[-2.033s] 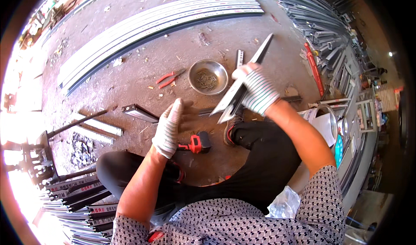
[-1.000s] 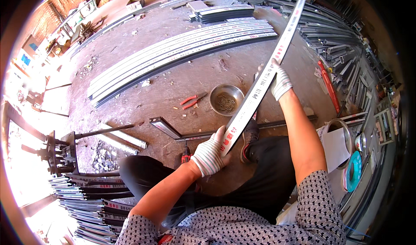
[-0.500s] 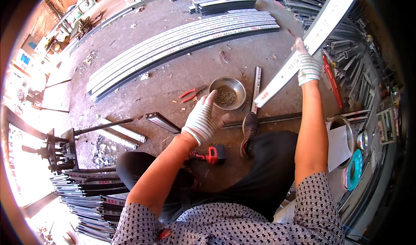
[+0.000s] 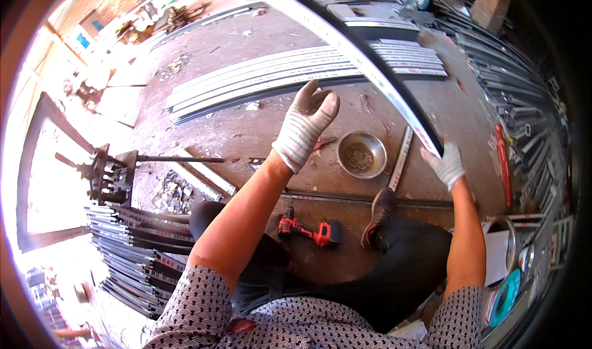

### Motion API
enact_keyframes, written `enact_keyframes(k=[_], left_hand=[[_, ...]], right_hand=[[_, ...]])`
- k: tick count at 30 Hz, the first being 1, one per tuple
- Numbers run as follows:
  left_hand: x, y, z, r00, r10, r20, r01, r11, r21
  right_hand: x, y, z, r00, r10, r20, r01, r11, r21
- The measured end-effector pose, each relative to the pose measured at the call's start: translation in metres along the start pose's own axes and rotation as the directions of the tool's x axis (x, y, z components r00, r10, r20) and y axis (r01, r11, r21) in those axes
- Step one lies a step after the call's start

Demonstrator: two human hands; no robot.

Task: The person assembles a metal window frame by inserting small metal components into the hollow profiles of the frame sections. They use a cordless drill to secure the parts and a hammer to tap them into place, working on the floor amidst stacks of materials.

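Observation:
Gripped at its near end by my gloved right hand [image 4: 446, 165] is a long metal profile [image 4: 361, 59], white on its face with a dark edge. It slants up and away to the left, past the top of the view. My gloved left hand [image 4: 306, 124] is raised left of the profile, fingers loosely bent and apart, nothing in them. Beyond and to the right of that hand is a steel bowl [image 4: 374, 143] of small screws or similar pieces. A short profile [image 4: 402, 158] lies right of the bowl. Pliers [image 4: 327, 142] are mostly hidden behind my left hand.
A red cordless drill [image 4: 325, 233] lies by my feet, near a dark profile [image 4: 364, 201] lying crosswise. Profiles [image 4: 259, 81] lie in rows ahead; a stack [image 4: 139, 256] stands left beside a black metal press [image 4: 114, 176]. Loose profiles [image 4: 518, 84] crowd the right, near a red tool [image 4: 504, 164].
The profile has swung from slanting up right to slanting up left. My right hand is now lower, at its near end. My left hand has risen, and the whole view has shifted.

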State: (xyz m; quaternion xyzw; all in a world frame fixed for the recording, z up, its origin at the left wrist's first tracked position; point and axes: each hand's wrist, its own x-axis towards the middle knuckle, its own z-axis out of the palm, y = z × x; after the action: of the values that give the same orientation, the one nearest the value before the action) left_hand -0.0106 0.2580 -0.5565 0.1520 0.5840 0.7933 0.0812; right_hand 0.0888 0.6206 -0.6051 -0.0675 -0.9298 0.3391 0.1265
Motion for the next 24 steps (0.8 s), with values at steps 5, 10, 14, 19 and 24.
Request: enact_keyframes(k=[5, 10, 14, 19, 24], left_hand=[[0.018, 0.014, -0.030, 0.986, 0.055, -0.158, -0.096, 0.959, -0.268], [0.004, -0.001, -0.052, 0.971, -0.107, -0.214, -0.007, 0.881, -0.473], [-0.024, -0.033, -0.012, 0.968, -0.151, -0.200, 0.025, 0.852, -0.523], [-0.053, -0.080, 0.034, 0.956, -0.229, -0.182, 0.114, 0.866, -0.487], [-0.067, -0.093, 0.037, 0.938, -0.308, -0.162, 0.179, 0.825, -0.536]], right_hand=[[-0.012, 0.012, 0.003, 0.989, -0.117, 0.088, 0.130, 0.978, -0.160], [-0.012, 0.025, -0.004, 0.988, -0.067, 0.141, 0.103, 0.958, -0.268], [-0.006, 0.001, 0.019, 0.958, -0.167, 0.231, 0.222, 0.947, -0.234], [-0.005, -0.035, 0.047, 0.876, -0.277, 0.396, 0.356, 0.923, -0.142], [-0.009, -0.030, 0.052, 0.857, -0.150, 0.493, 0.273, 0.944, -0.186]])
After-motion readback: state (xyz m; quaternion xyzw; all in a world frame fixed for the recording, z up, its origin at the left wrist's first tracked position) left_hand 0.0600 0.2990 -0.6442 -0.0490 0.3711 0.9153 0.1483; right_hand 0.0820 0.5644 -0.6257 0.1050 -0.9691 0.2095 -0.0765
